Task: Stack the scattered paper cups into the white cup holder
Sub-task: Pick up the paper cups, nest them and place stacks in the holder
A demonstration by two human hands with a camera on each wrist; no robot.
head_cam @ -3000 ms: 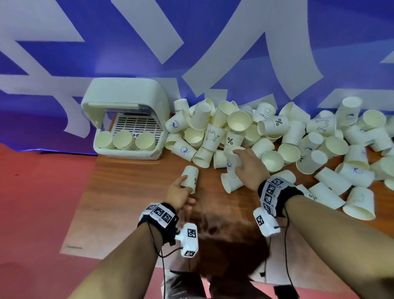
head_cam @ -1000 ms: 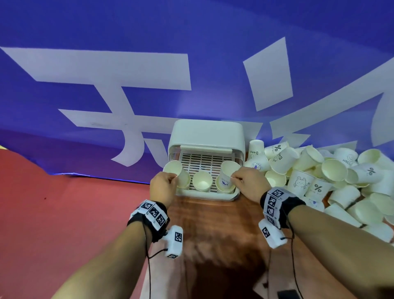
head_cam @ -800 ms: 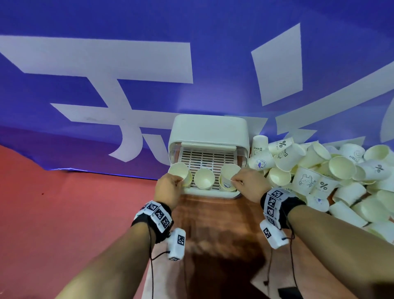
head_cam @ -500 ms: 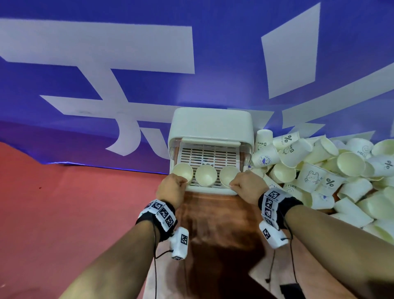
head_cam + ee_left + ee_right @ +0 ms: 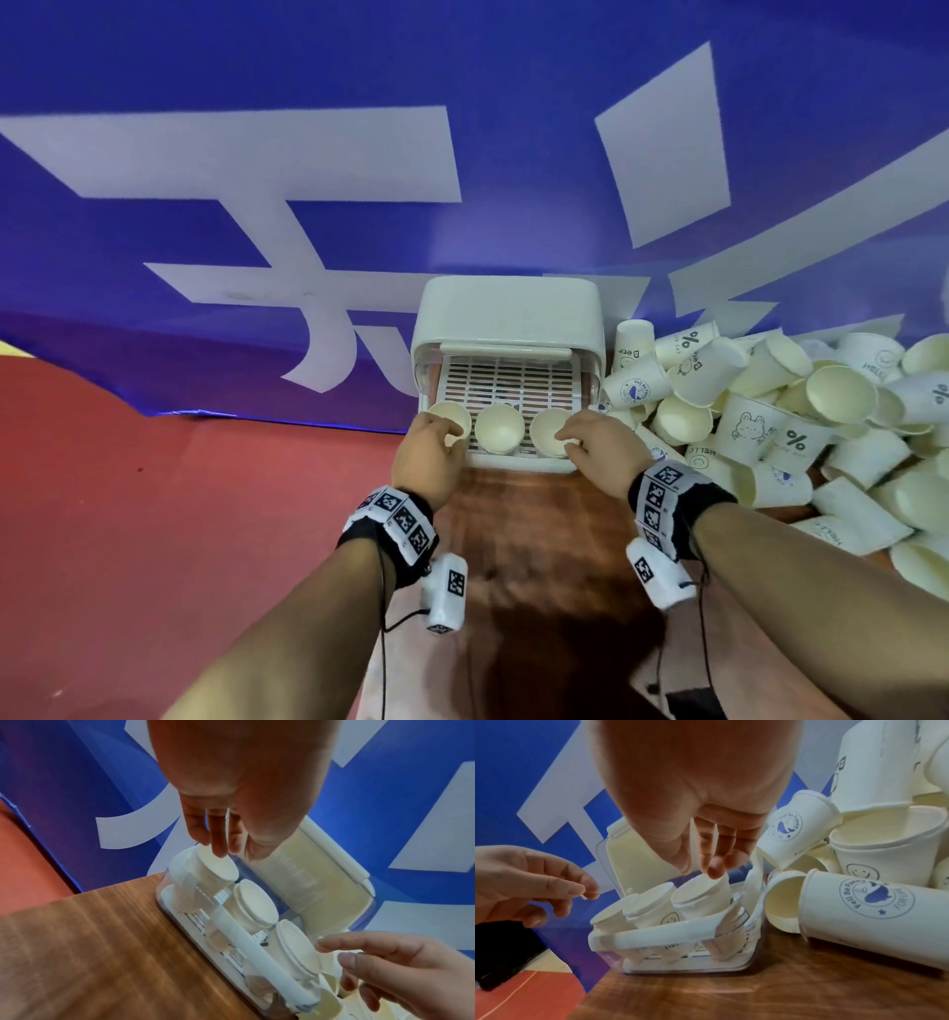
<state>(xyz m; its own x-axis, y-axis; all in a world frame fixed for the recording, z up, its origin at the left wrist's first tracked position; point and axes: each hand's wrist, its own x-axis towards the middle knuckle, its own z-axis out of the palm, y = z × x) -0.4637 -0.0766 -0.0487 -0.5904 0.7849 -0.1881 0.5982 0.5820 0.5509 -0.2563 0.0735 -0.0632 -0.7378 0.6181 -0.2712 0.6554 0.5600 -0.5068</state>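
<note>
The white cup holder (image 5: 506,308) stands at the table's back edge with three cup stacks in its tray. My left hand (image 5: 452,434) hovers over the left stack (image 5: 448,413). In the left wrist view its nearly straight fingertips (image 5: 218,850) touch the rim of that stack's top cup (image 5: 218,868). My right hand (image 5: 565,439) is at the right stack (image 5: 549,426), and its relaxed fingertips (image 5: 714,871) rest on the rim of the top cup (image 5: 700,896). The middle stack (image 5: 499,434) is untouched. Neither hand grips a cup.
A big heap of loose paper cups (image 5: 770,411) lies right of the holder, some touching its side. The wooden table (image 5: 513,514) is bare below the hands. A blue banner (image 5: 308,154) rises behind, and red floor (image 5: 154,514) lies off the table's left edge.
Each hand took a cup from the heap and carried it left to the holder. The cups went down onto the left and right stacks, and the fingers have loosened.
</note>
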